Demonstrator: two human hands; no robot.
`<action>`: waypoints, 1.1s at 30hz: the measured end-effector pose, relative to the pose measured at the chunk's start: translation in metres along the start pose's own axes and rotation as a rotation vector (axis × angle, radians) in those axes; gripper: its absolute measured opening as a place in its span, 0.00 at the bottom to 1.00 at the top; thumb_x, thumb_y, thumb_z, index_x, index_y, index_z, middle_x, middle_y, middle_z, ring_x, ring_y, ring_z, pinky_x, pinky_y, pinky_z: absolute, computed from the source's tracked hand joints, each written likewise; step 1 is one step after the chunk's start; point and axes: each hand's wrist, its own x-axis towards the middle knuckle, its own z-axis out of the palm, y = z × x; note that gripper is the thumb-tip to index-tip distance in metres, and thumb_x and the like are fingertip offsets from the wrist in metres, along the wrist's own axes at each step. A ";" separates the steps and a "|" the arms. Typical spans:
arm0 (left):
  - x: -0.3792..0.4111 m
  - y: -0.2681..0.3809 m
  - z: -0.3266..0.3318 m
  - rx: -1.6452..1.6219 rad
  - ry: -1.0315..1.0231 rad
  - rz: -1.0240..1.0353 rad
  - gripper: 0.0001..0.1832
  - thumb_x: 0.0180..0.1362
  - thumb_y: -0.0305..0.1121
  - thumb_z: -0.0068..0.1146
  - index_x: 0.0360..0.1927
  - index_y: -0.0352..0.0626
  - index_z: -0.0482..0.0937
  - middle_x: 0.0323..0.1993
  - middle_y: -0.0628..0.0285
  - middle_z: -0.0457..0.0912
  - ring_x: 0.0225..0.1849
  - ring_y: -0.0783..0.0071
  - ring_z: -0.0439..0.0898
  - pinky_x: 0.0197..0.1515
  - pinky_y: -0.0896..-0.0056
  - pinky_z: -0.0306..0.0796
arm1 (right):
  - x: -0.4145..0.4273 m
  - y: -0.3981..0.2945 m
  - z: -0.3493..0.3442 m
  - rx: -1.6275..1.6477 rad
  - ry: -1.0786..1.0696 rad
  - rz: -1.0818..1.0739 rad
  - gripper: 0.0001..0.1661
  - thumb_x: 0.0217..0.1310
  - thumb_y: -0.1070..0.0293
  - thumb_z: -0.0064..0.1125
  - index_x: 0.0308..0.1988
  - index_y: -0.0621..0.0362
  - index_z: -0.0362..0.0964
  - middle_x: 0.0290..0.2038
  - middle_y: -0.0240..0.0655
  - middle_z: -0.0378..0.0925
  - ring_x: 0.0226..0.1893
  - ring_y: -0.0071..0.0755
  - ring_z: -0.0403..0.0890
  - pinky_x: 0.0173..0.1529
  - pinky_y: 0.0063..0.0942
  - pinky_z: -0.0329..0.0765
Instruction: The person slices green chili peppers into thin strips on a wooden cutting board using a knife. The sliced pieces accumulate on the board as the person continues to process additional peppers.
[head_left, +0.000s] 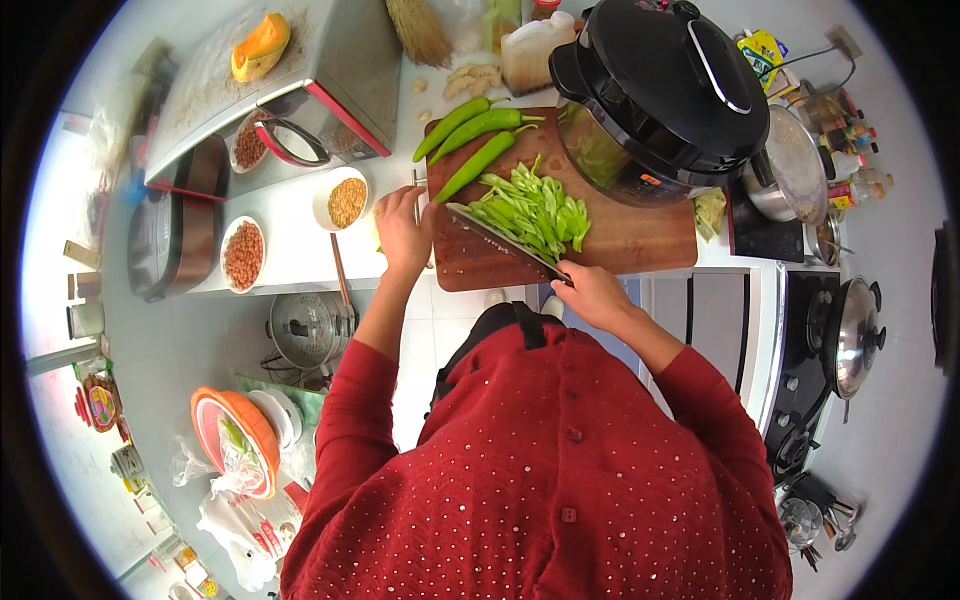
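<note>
My right hand (596, 295) grips the handle of a kitchen knife (499, 238), whose blade lies slantwise over the wooden cutting board (637, 251). Sliced green peppers (534, 208) form a heap along the far side of the blade. Several whole green chili peppers (480, 129) rest at the board's upper left. Just off the board's left edge is my left hand (405, 229), fingers pointing away from me. A bit of pale green shows beside it, partly covered; whether the fingers hold anything is hidden.
A black electric pressure cooker (660, 97) stands over the board's back right. To the left are a white bowl of yellowish bits (347, 202), a bowl of peanuts (244, 255) and a toaster oven (352, 82) topped by a pumpkin piece (260, 47). A lidded wok (855, 337) sits on the stove.
</note>
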 end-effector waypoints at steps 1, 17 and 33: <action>0.007 0.005 0.005 -0.001 -0.053 -0.002 0.15 0.55 0.33 0.66 0.46 0.44 0.83 0.47 0.58 0.83 0.52 0.52 0.75 0.58 0.54 0.66 | 0.001 0.001 -0.001 -0.003 0.018 0.016 0.18 0.67 0.56 0.53 0.49 0.55 0.75 0.32 0.51 0.82 0.36 0.63 0.81 0.41 0.54 0.75; 0.058 -0.028 0.072 -0.117 -0.507 -0.113 0.21 0.46 0.41 0.71 0.42 0.42 0.84 0.32 0.55 0.86 0.33 0.57 0.83 0.39 0.58 0.74 | -0.025 0.009 -0.003 0.076 0.176 -0.070 0.16 0.65 0.56 0.54 0.47 0.51 0.76 0.30 0.49 0.82 0.34 0.60 0.82 0.39 0.53 0.77; -0.063 0.007 -0.053 -1.023 -0.513 -0.902 0.12 0.66 0.32 0.59 0.50 0.40 0.79 0.37 0.68 0.83 0.38 0.80 0.79 0.38 0.77 0.71 | -0.009 0.014 -0.001 0.039 -0.039 -0.098 0.18 0.61 0.57 0.54 0.46 0.55 0.77 0.37 0.52 0.83 0.40 0.61 0.83 0.45 0.51 0.79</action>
